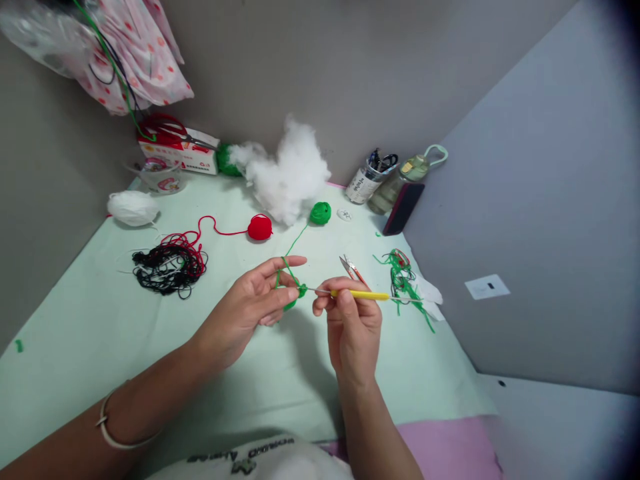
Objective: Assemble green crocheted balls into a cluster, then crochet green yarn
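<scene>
My left hand [257, 293] pinches a small piece of green crochet work [302, 291] between thumb and fingers. Green yarn [286, 263] loops over its raised index finger and runs back to a green yarn ball [321, 213]. In my right hand [353, 313] is a crochet hook [363, 295] with a yellow handle, held like a pen. The hook's thin metal tip points left and meets the green piece. Part of that piece is hidden behind my left fingers. Just beyond my right hand lie thread snips [354, 268] with orange handles.
At the back sits white stuffing [293, 173]. A red yarn ball [260, 228], tangled black yarn [167, 267] and a white yarn ball [133, 208] lie left. Green yarn scraps [406, 283], a phone [404, 209], a bottle [393, 187] and a pen cup [364, 183] are right, near the partition.
</scene>
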### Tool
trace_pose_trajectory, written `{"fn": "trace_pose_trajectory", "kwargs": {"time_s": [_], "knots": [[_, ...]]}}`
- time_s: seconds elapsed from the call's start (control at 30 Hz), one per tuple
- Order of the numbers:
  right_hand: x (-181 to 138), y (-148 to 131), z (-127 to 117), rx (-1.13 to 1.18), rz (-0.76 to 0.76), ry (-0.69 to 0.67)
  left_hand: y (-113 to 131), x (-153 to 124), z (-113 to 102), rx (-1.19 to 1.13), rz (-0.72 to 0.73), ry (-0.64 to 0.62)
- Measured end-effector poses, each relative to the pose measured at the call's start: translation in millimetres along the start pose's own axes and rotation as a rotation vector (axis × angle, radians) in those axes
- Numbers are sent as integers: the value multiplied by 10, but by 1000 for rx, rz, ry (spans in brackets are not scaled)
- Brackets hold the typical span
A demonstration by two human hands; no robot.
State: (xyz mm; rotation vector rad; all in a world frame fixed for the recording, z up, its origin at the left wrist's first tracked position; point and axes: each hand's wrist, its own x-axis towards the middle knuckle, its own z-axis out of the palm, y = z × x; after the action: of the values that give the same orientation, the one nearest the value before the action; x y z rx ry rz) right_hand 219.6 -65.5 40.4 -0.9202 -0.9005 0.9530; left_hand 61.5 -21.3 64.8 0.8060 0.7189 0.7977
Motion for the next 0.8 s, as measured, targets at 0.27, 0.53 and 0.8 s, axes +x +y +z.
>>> {"fn": "trace_pose_trajectory", "kwargs": {"time_s": [0.27,0.53,0.8], "knots": [[7,56,-3,-71,-41,94,-33,55,-50,10,6,32],[-13,95,80,-295,-283,43,-77,85,-81,6,-1,57],[11,110,-5,-223,-108,62,-95,136,-100,-5,-8,68]]}}
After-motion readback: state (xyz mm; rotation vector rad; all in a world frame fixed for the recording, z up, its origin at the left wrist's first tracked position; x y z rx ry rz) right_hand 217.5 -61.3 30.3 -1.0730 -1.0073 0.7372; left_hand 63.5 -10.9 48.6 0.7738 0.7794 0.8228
